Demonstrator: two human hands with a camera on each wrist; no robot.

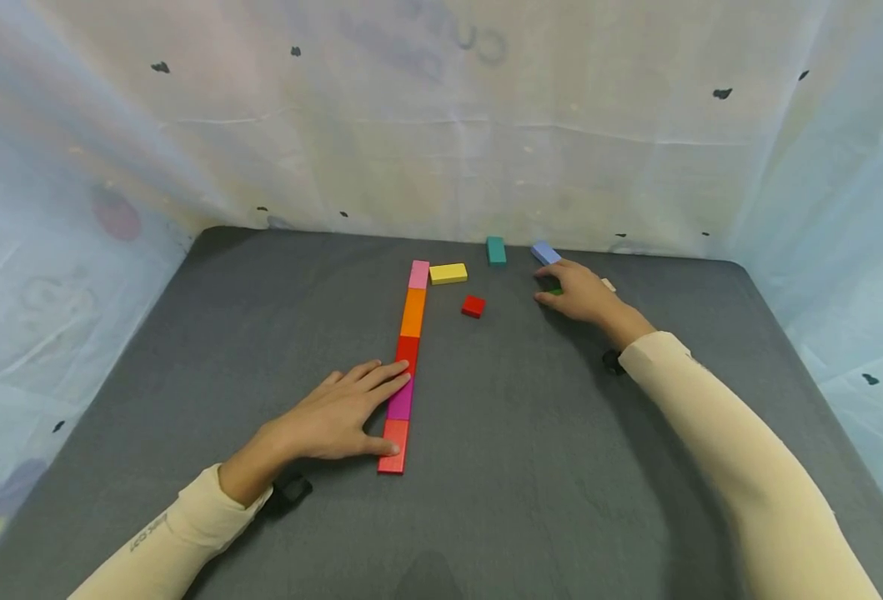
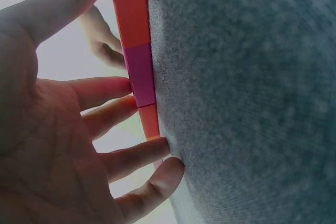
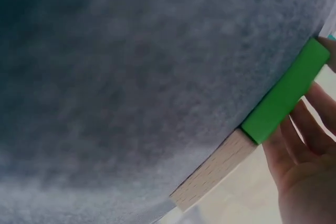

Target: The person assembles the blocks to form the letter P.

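Observation:
My left hand [image 1: 339, 412] lies with fingers spread at a straight row of flat blocks, fingertips on the red block [image 1: 407, 350] and the magenta block [image 1: 399, 402]. Its thumb rests on the coral-red block [image 1: 392, 458] at the near end. Farther up the row are an orange block [image 1: 413, 312] and a pink block [image 1: 419, 274]. My right hand [image 1: 579, 292] reaches over a green block [image 3: 286, 93], fingers extended and thumb apart from the index finger. A plain wooden block [image 3: 214, 169] lies end to end with the green one, partly hidden by this hand in the head view.
A yellow block [image 1: 449, 273] lies beside the row's far end, with a small red block [image 1: 474, 307] nearer. Toward the back edge are a teal block [image 1: 496, 251] and a blue block [image 1: 545, 252]. Pale curtains [image 1: 456, 125] hang around the grey table [image 1: 501, 467].

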